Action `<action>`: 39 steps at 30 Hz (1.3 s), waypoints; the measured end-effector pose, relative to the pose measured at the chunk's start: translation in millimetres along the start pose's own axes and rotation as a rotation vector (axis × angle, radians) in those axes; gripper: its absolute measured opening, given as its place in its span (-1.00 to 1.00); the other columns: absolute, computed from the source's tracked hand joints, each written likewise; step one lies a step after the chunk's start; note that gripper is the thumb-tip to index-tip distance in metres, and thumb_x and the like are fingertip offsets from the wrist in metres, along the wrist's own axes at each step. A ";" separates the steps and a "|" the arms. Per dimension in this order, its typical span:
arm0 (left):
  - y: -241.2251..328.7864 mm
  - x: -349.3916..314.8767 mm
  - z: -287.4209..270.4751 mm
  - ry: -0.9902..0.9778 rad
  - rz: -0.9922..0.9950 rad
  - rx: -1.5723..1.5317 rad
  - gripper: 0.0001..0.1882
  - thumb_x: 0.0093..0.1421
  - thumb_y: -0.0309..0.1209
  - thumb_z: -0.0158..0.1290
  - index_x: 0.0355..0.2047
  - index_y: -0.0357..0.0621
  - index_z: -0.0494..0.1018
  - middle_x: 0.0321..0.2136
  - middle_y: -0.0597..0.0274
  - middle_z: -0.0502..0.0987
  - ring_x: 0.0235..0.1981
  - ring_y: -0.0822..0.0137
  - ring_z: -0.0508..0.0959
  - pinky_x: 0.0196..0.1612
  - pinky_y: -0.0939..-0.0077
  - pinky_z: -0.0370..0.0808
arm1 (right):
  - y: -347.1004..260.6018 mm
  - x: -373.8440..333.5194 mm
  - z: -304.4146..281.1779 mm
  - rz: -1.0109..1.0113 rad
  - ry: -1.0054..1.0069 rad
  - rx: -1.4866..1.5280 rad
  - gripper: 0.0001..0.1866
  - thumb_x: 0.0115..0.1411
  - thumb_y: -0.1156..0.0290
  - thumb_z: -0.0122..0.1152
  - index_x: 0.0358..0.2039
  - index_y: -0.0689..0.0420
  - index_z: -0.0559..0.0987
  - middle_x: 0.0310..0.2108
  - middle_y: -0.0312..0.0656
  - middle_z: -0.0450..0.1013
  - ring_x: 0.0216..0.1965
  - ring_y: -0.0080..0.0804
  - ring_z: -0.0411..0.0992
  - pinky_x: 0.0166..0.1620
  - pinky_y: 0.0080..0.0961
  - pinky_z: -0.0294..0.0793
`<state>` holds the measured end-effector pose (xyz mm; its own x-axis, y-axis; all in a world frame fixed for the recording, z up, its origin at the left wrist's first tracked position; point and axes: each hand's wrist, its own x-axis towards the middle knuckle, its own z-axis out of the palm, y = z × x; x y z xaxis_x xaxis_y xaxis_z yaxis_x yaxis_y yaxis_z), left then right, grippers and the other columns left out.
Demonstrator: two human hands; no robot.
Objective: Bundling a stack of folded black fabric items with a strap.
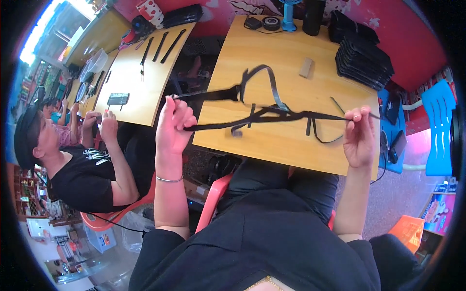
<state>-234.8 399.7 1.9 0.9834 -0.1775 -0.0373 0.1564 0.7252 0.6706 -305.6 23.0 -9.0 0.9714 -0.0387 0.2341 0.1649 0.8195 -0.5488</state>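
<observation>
A set of black webbing straps point(272, 116) is stretched across in front of me above the wooden table point(291, 155). At its left end, my left hand point(174, 123) is closed around two strands, one running from the fingertips and one lower by the palm. My right hand point(359, 133) pinches the other end between thumb and fingers. A loop of strap point(268, 72) rises from the middle and bends over. Beneath the webbing lie short black strips point(308, 127) on the tabletop.
A tan block point(306, 67) lies farther back, near a stack of black folded pieces point(365, 60). A black cylinder point(314, 17) and tape roll point(271, 22) stand at the far edge. Blue chair point(438, 121) on the right; a co-worker point(92, 169) sits left at another table point(131, 77).
</observation>
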 end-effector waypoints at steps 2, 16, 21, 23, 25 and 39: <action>-2.0 -8.9 -6.1 -0.020 -0.028 0.038 -0.72 0.26 -0.15 -0.08 -0.50 -0.02 0.32 -0.75 0.50 0.06 -0.70 0.62 0.06 -0.58 0.73 0.10 | -3.1 3.4 12.6 -0.034 -0.101 0.041 -0.82 0.32 0.42 -0.16 -0.16 0.18 0.38 -0.34 -0.19 0.33 -0.11 -0.32 0.37 -0.26 -0.65 0.54; -4.0 -47.7 -41.1 -0.056 -0.043 -0.310 -0.61 0.27 -0.08 -0.14 -0.31 -0.20 0.36 -0.70 0.42 0.15 -0.62 0.51 0.27 -0.36 0.54 0.41 | -5.1 15.7 47.4 -0.072 -0.132 -0.124 -0.80 0.31 0.45 -0.15 -0.12 0.20 0.40 -0.47 -0.30 0.25 -0.36 -0.53 0.26 -0.35 -0.73 0.33; 5.5 -59.2 -45.4 -0.391 -0.184 -0.226 -0.57 0.30 -0.19 -0.18 -0.05 -0.35 0.31 -0.83 0.42 0.18 -0.78 0.52 0.26 -0.44 0.49 0.44 | -15.8 -1.8 36.7 0.462 -0.188 -0.807 -0.68 0.24 0.35 -0.01 -0.03 0.19 0.37 -0.49 -0.28 0.33 -0.38 -0.60 0.30 -0.42 -0.73 0.26; 5.0 -62.1 -29.8 -0.372 -0.134 0.021 -0.60 0.29 -0.26 -0.17 -0.05 -0.39 0.30 -0.84 0.42 0.18 -0.82 0.51 0.27 -0.49 0.49 0.48 | -8.7 -7.9 44.7 0.684 -0.200 -0.953 -0.50 0.15 0.25 0.13 0.06 0.19 0.32 -0.29 -0.20 0.40 -0.27 -0.58 0.35 -0.38 -0.69 0.31; -2.4 -58.9 -13.8 -0.477 -0.148 0.070 -0.61 0.26 -0.31 -0.13 -0.05 -0.42 0.29 -0.83 0.39 0.20 -0.81 0.50 0.30 -0.50 0.52 0.50 | 12.1 -12.0 50.0 0.295 -0.267 -1.243 -0.31 0.04 0.19 0.26 0.14 0.16 0.26 -0.11 -0.12 0.35 -0.12 -0.49 0.35 -0.23 -0.60 0.37; -5.2 -91.7 -4.4 -0.575 -0.531 0.345 -0.42 0.12 -0.01 0.06 -0.24 -0.43 0.45 -0.74 0.31 0.35 -0.70 0.53 0.35 -0.33 0.50 0.44 | 101.4 -9.5 105.1 0.370 -0.761 -1.228 -0.60 0.03 0.32 0.27 -0.10 0.16 0.48 -0.25 -0.09 0.43 -0.20 -0.31 0.42 -0.16 -0.40 0.39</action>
<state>-325.4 415.1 -1.4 0.5737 -0.8140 -0.0911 0.4546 0.2239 0.8621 -316.0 166.5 17.4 0.7336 0.6755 0.0741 0.3478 -0.2796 -0.8949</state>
